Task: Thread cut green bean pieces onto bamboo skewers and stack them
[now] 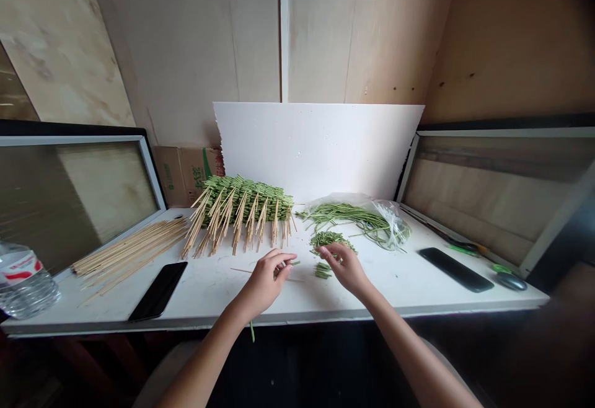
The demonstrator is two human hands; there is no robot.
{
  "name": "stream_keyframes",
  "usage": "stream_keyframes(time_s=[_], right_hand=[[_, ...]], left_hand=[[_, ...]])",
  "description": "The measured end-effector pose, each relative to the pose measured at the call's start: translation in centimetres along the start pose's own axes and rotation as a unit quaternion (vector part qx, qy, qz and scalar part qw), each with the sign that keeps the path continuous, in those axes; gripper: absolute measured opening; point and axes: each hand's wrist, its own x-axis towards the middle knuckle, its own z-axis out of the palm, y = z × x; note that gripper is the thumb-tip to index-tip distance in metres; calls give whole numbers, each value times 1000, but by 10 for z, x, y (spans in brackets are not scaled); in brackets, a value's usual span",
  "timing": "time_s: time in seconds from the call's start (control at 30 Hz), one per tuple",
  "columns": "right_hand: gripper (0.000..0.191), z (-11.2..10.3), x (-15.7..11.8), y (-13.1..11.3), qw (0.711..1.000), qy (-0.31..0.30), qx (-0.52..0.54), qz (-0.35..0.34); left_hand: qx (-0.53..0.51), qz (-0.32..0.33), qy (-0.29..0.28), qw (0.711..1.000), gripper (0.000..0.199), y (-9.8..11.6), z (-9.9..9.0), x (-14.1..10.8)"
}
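My left hand is closed, its thumb and forefinger pinched around a short piece of green bean. A thin bamboo skewer shows beside it, partly hidden by the hand. Below my left wrist, a length of green bean hangs past the table's front edge. My right hand is over the near side of a pile of cut bean pieces, fingers bent together; what they hold, if anything, is too small to make out. A small row of cut pieces lies just left of it.
Stacked skewered beans stand at the back left, beside loose bamboo skewers. Long beans lie in a clear plastic bag. Phones flank my arms. A water bottle stands left, a mouse right.
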Motion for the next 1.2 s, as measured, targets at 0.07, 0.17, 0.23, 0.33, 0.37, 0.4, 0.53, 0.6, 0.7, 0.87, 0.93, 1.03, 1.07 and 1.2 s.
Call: stream_keyframes(time_s=[0.07,0.17,0.23,0.33,0.37,0.4,0.53,0.6,0.7,0.87,0.93,1.03,1.07,1.2], right_hand=[[31,0,-3,-5,998,-42,-37,-39],[15,1,-8,0,986,-83,-126,-73],[12,3,-9,8,979,-96,-164,-69],[16,6,-9,19,976,-99,-185,-61],[17,6,-9,21,976,-96,-187,-61],[16,7,-8,21,976,-92,-185,-61],[16,5,-7,8,988,-67,-120,-64],[22,3,-7,-6,996,-66,-37,-53],[35,2,-10,-29,989,-104,93,-48],[28,4,-13,-47,985,-74,127,-89],[28,4,-13,-47,987,-39,125,-90],[26,0,-12,-50,987,-25,116,-103],[25,-1,-13,-53,987,-27,110,-115],[18,-3,-16,-66,983,-15,85,-164]], left_hand=[[-4,-15,6,1000,28,-1,1,1],[-3,-30,4,1000,28,-1,2,1],[-4,-33,0,999,27,-1,2,1],[-11,-35,-4,999,29,2,2,0],[-15,-37,-4,999,29,3,2,0],[-18,-40,-4,999,30,4,2,0],[-38,-48,-2,998,33,5,3,0],[-50,-46,-2,998,36,6,4,1],[-66,-44,-3,997,38,6,7,1],[-65,-42,-6,997,38,8,7,0],[-41,-39,-17,998,26,11,3,-1],[-3,-12,-8,1000,24,16,-2,-1],[4,2,0,1000,24,17,-4,-1],[17,48,3,999,24,25,-7,-3]])
